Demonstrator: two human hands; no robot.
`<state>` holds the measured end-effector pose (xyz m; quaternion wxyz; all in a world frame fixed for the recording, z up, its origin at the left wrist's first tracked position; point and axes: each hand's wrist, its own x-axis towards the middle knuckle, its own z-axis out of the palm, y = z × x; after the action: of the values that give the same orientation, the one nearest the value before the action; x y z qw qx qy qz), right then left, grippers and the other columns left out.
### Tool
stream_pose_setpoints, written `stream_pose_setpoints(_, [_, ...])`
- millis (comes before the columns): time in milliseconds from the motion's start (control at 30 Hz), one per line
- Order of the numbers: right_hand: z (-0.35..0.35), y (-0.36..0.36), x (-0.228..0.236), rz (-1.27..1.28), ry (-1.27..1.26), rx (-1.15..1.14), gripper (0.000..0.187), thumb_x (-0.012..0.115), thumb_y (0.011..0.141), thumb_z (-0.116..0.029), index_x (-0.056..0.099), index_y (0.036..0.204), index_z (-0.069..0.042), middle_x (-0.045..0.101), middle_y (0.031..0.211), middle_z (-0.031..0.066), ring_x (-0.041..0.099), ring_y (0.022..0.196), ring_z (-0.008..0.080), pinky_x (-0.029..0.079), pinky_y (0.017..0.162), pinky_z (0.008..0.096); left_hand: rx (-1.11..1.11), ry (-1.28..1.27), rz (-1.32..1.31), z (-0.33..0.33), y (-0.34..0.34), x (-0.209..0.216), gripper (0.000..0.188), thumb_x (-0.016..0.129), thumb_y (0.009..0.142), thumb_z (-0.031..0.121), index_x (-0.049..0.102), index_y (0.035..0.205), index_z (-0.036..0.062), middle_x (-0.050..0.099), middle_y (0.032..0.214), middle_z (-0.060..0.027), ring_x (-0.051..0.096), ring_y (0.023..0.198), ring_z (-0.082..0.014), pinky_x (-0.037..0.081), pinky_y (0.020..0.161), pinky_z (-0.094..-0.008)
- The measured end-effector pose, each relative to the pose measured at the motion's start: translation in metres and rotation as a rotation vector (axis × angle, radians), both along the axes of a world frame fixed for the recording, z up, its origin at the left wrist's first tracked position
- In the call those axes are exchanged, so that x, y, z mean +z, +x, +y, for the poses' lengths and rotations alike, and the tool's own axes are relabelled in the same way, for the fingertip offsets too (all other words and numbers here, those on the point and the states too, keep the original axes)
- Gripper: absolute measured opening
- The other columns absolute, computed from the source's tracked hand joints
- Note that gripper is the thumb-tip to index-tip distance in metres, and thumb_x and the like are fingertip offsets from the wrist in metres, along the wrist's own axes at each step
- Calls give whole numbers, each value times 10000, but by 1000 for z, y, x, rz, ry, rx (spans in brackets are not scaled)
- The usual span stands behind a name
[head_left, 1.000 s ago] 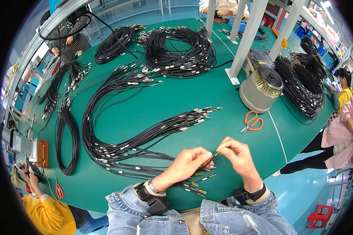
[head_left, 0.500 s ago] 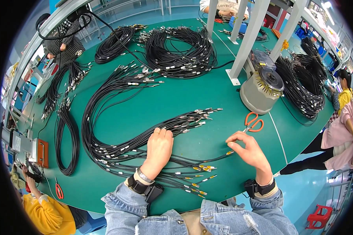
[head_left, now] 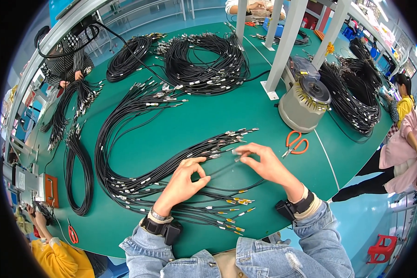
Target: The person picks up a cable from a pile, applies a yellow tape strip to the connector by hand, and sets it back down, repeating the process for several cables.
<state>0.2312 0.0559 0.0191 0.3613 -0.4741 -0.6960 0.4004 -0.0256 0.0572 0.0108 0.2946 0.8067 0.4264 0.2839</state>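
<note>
A long bundle of black cables (head_left: pixel 107 139) curves across the green table, silver connectors at its ends. Over its near part my left hand (head_left: pixel 183 181) is closed, thumb and forefinger curled into a ring and pinching a thin black cable. That cable (head_left: pixel 223 167), blurred by motion, runs over to my right hand (head_left: pixel 264 166), whose thumb and fingers pinch its pale end. Below and right of my left hand, cable ends with yellow tags (head_left: pixel 241 200) fan out on the table. Orange-handled scissors (head_left: pixel 295 144) lie beyond my right hand.
A round grey machine (head_left: pixel 303 104) stands beside white metal posts (head_left: pixel 282 51). Coiled cable bundles (head_left: pixel 204 85) lie at the back, more (head_left: pixel 352 99) at the right and a narrow loop (head_left: pixel 78 176) at the left. Other people work around the table's edge.
My right hand has left a yellow-tagged cable end on the table and moved left and up to another cable. My left hand's fist has loosened into a pinch.
</note>
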Motion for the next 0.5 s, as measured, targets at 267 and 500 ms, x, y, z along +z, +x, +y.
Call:
stream_pose_setpoints(267, [-5, 7, 7, -46, 69, -120, 182, 602, 842, -83, 626, 1000, 5, 626, 910, 81, 595, 844, 172, 458, 804, 295, -44, -467, -47, -7, 13, 18, 149, 655, 817, 92, 545, 804, -8, 627, 774, -62, 598, 749, -117, 477, 674, -271])
stream_pose_setpoints(500, [-21, 8, 18, 175, -165, 47, 131, 589, 860, -92, 631, 943, 0, 634, 824, 52, 588, 801, 131, 465, 740, 280, -30, -360, -192, -17, 24, 14, 106, 626, 837, 43, 554, 875, -26, 615, 719, -49, 566, 633, -73, 440, 542, -225])
